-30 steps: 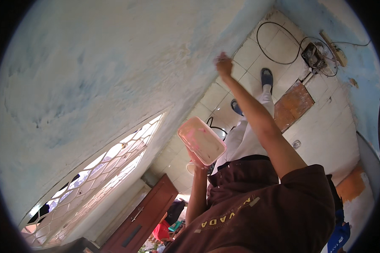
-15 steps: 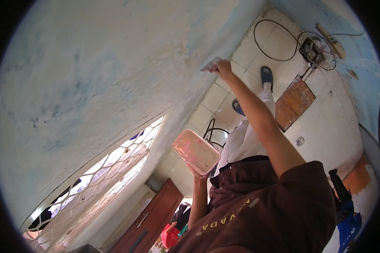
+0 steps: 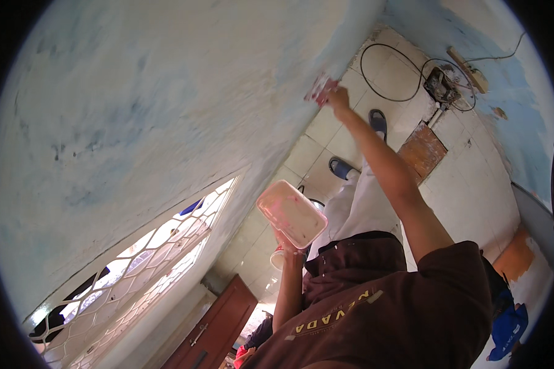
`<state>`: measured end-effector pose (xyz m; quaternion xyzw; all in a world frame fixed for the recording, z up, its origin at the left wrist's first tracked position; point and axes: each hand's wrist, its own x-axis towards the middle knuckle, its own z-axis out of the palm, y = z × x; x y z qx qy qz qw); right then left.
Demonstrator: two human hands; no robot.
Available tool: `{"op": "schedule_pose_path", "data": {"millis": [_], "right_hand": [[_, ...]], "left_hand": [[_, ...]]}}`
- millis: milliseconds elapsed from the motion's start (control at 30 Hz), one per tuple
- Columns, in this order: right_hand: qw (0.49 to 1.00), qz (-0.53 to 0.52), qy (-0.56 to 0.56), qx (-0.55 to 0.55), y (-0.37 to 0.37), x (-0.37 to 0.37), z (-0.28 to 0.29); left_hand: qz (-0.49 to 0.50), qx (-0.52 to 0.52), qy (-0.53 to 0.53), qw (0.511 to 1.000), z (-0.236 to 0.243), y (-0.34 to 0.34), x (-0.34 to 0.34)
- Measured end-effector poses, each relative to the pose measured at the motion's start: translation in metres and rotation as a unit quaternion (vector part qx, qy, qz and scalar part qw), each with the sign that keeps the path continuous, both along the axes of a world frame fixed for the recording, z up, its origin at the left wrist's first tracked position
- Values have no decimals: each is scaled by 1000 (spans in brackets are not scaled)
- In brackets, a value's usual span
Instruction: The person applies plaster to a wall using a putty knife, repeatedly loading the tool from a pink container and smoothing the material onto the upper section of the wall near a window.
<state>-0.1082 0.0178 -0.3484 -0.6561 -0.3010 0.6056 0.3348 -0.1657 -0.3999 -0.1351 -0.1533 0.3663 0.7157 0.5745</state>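
Note:
My right hand (image 3: 340, 100), arm stretched out, is closed on a small red, white-smeared scraper (image 3: 320, 88) held at the pale blue-and-white patchy wall (image 3: 166, 92), near its lower edge; whether the blade touches it I cannot tell. With my left hand (image 3: 285, 241) I hold up a translucent rectangular plastic container (image 3: 292, 214) with a pale paste and pink smears in it. A round pail (image 3: 277, 260) shows partly behind that hand. My legs and dark sandals are below, on the tiles.
A looped black cable (image 3: 391, 98) runs to a dirty square device (image 3: 440, 86) by the far wall, near a wooden board (image 3: 421, 150). A grilled window (image 3: 141, 264) and red-brown door (image 3: 215, 323) are at lower left, blue cloth (image 3: 508, 326) at lower right.
Over the last second my right hand with the scraper dipped, then rose along the wall. The container shifted slightly. My feet have shifted, and the view has turned a little.

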Motion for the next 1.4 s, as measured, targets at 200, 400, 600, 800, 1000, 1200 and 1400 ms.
{"op": "schedule_pose_path", "data": {"millis": [200, 400, 600, 800, 1000, 1200, 1400], "right_hand": [[973, 64, -8, 220, -85, -109, 156], [920, 120, 91, 363, -157, -61, 260], [997, 76, 5, 29, -89, -25, 102], [971, -88, 200, 96, 41, -26, -30], [922, 134, -65, 358, -95, -85, 193], [971, 11, 29, 239, -99, -30, 139], [990, -25, 123, -66, 117, -16, 7]], "left_hand": [[14, 4, 18, 1000, 4, -27, 0], [8, 1, 28, 1000, 6, -20, -7], [34, -17, 74, 997, -1, -38, -13], [-74, 18, 44, 996, 24, 7, -24], [-9, -41, 64, 997, 13, -24, -14], [-8, -9, 107, 994, 20, -11, -17], [-38, -28, 85, 995, 7, -18, -30]]}}
